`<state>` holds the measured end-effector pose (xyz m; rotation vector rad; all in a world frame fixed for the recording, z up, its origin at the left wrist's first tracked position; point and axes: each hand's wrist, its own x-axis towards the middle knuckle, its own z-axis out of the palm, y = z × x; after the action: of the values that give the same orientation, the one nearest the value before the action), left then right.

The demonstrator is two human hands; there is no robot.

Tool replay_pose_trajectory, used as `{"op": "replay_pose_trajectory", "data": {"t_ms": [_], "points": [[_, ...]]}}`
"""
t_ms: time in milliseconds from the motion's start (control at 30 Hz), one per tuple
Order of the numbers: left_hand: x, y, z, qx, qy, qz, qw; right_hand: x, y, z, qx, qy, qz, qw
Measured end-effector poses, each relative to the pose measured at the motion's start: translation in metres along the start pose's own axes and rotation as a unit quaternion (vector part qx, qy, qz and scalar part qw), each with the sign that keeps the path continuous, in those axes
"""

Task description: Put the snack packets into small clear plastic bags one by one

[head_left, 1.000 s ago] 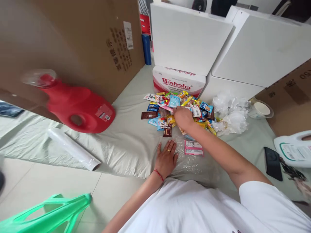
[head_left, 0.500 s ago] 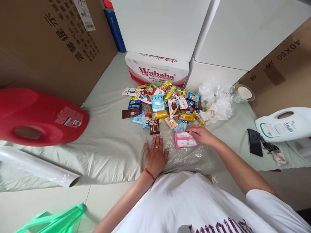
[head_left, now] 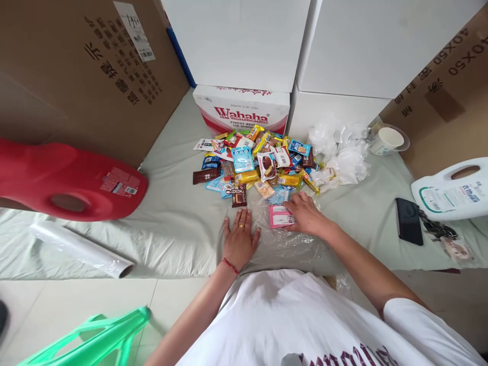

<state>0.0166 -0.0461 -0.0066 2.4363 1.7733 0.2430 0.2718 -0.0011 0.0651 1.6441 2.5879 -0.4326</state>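
Note:
My left hand (head_left: 239,241) lies flat on the pale green cloth, its fingers stretched toward a brown cocoa snack packet (head_left: 239,196) just beyond the fingertips. My right hand (head_left: 305,215) curls over the right side of what looks like a small stack of pink packets (head_left: 282,217) with white labels, thumb at the near edge and fingers at the far one. Under and around the pink packets spreads clear plastic film (head_left: 301,250). Past both hands rises a heap of wrapped snacks (head_left: 247,177), with a light blue pouch (head_left: 243,159) on top.
A Wahaha carton (head_left: 244,110) stands behind the heap, with white boxes around it. Crumpled white plastic bags (head_left: 345,160) and a paper cup (head_left: 387,141) lie right. Farther right are a phone (head_left: 409,221) and white jug (head_left: 453,190). A red jug (head_left: 76,183) and film roll (head_left: 84,249) lie left.
My right hand has moved from the corner of the pink packets to lie farther over their right side. My left hand stays flat. The view has shifted slightly.

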Motion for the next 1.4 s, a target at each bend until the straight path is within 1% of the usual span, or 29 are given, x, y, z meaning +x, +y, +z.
{"op": "replay_pose_trajectory", "data": {"t_ms": [100,267,400,633,700,767,833,867,933,967,1000,1033,1067,1100,1133,1167,1200,1233,1267,1300,1333,1400], "points": [[0.000,0.000,0.000,0.006,0.000,-0.002,1.000,-0.003,-0.004,0.004,-0.005,0.016,-0.015,1.000],[0.000,0.000,0.000,0.007,0.005,0.006,1.000,0.000,-0.010,0.009,-0.032,0.000,-0.028,0.999],[0.000,0.000,0.001,0.005,0.008,0.007,1.000,0.001,-0.013,0.012,-0.048,0.005,-0.032,0.998],[-0.001,0.000,0.002,-0.014,0.017,0.011,1.000,-0.022,-0.015,0.013,-0.028,0.062,-0.026,0.997],[0.000,-0.003,0.003,-0.026,0.023,0.014,0.999,-0.023,-0.015,0.016,-0.021,0.062,-0.028,0.997],[0.000,-0.007,0.003,-0.044,0.035,0.021,0.998,-0.022,-0.013,0.020,-0.011,0.047,-0.025,0.999],[-0.004,-0.012,0.003,-0.064,0.069,0.031,0.995,-0.025,-0.009,0.021,0.014,0.042,-0.023,0.999],[-0.008,-0.014,0.002,-0.071,0.099,0.035,0.992,-0.030,-0.007,0.021,0.032,0.052,-0.025,0.998],[-0.017,-0.017,-0.002,-0.076,0.181,0.047,0.979,-0.048,-0.002,0.018,0.078,0.093,-0.039,0.992],[-0.023,-0.019,-0.004,-0.078,0.221,0.064,0.970,-0.060,0.000,0.017,0.103,0.112,-0.053,0.987],[-0.029,-0.020,-0.007,-0.082,0.250,0.095,0.960,-0.074,0.002,0.017,0.126,0.125,-0.067,0.982],[-0.034,-0.021,-0.010,-0.090,0.258,0.141,0.951,-0.088,0.003,0.019,0.144,0.128,-0.080,0.978],[-0.038,-0.022,-0.012,-0.102,0.244,0.196,0.944,-0.101,0.004,0.023,0.156,0.124,-0.090,0.976],[-0.041,-0.023,-0.015,-0.114,0.210,0.248,0.939,-0.113,0.006,0.029,0.161,0.116,-0.094,0.976],[-0.042,-0.024,-0.016,-0.125,0.165,0.286,0.936,-0.124,0.007,0.036,0.161,0.108,-0.092,0.977],[-0.042,-0.026,-0.017,-0.131,0.118,0.308,0.935,-0.131,0.008,0.045,0.158,0.103,-0.086,0.978],[-0.041,-0.029,-0.018,-0.137,0.081,0.316,0.935,-0.136,0.009,0.054,0.156,0.102,-0.077,0.979],[-0.039,-0.032,-0.019,-0.146,0.057,0.312,0.937,-0.139,0.010,0.062,0.156,0.107,-0.069,0.979],[-0.037,-0.035,-0.021,-0.162,0.048,0.304,0.938,-0.140,0.010,0.069,0.159,0.118,-0.063,0.978],[-0.034,-0.037,-0.023,-0.188,0.055,0.291,0.937,-0.140,0.010,0.075,0.163,0.131,-0.059,0.976],[-0.032,-0.039,-0.027,-0.218,0.074,0.274,0.934,-0.138,0.010,0.079,0.167,0.145,-0.056,0.974],[-0.024,-0.037,-0.037,-0.264,0.132,0.242,0.924,-0.134,0.009,0.082,0.175,0.169,-0.050,0.969]]}}
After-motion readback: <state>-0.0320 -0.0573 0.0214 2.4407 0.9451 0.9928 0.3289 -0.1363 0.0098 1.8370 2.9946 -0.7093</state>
